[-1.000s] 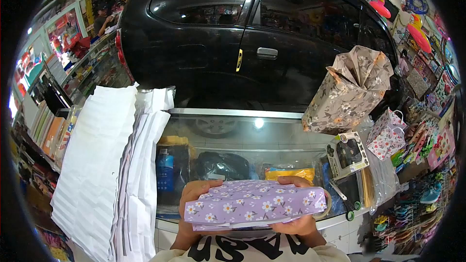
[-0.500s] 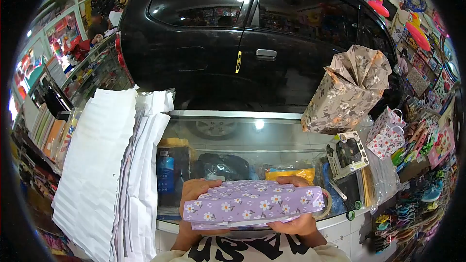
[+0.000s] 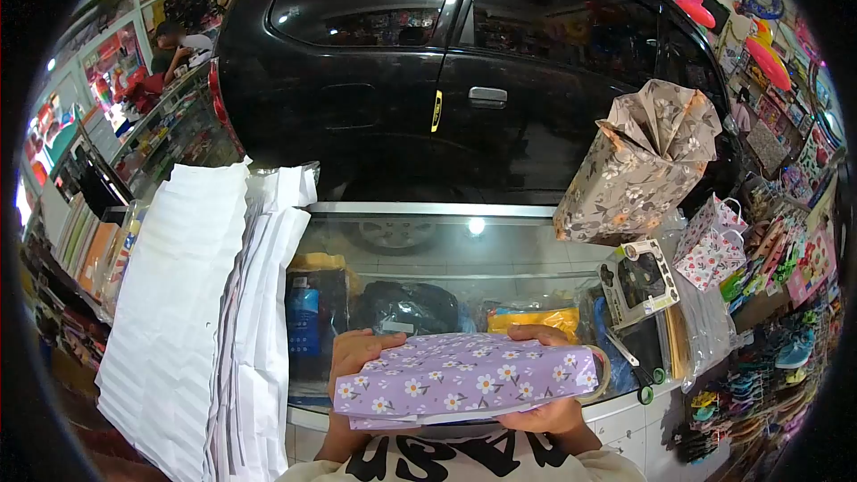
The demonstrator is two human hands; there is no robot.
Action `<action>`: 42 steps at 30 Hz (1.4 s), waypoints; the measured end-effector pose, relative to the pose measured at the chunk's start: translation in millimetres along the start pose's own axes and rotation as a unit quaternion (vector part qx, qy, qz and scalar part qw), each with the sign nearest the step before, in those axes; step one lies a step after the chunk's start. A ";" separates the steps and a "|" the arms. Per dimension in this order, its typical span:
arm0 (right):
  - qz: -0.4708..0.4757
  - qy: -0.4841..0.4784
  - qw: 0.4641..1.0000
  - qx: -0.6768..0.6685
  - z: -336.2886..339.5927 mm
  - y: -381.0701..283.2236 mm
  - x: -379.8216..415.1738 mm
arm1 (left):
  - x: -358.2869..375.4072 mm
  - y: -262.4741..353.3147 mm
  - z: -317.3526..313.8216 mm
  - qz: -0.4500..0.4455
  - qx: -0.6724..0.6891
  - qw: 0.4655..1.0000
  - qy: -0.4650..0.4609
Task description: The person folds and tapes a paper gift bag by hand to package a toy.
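Parcel [image 3: 469, 381] runs lengthwise from left hand [image 3: 353, 355] to right hand [image 3: 553, 415], fingers [image 3: 382, 340] clamping it.

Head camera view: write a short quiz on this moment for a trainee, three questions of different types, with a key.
1. True or false: the left hand and the right hand both hold the lilac flowered package.
2. What colour are the handles of the scissors? A) red B) green C) black
3. Fill in: beyond the glass counter there is a black ____.

Key: 1 true; 2 B; 3 car.
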State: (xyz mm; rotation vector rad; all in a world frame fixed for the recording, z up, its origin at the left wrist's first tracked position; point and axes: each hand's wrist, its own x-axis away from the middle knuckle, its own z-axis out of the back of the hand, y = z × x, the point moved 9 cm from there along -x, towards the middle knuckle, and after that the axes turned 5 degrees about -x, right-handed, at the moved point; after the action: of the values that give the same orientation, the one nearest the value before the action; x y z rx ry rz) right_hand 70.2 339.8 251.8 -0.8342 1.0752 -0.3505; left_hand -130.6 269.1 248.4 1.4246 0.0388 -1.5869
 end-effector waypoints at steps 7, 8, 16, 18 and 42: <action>-0.025 -0.008 1.000 0.006 -0.6 0.8 -0.5 | -1.3 1.0 -0.6 -0.004 -0.016 1.000 -0.016; -0.018 -0.003 1.000 -0.003 -0.9 1.6 0.1 | -1.2 1.2 -0.8 -0.006 -0.020 1.000 -0.015; -0.040 -0.009 0.999 0.006 -0.6 1.5 -0.9 | -3.3 3.5 -0.2 -0.006 -0.023 0.999 -0.023; -0.038 -0.010 0.999 0.004 -0.5 1.1 -1.6 | -3.1 3.6 -0.2 -0.005 -0.027 0.999 -0.022; -0.074 0.090 0.993 0.031 13.2 21.6 9.6 | -27.1 5.1 -16.9 0.040 -0.112 0.987 -0.112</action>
State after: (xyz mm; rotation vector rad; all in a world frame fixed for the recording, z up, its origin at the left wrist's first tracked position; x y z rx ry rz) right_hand 83.3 353.6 232.5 -0.8403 1.1667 -0.5905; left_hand -118.8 292.8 266.9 1.0577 0.0265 -1.6130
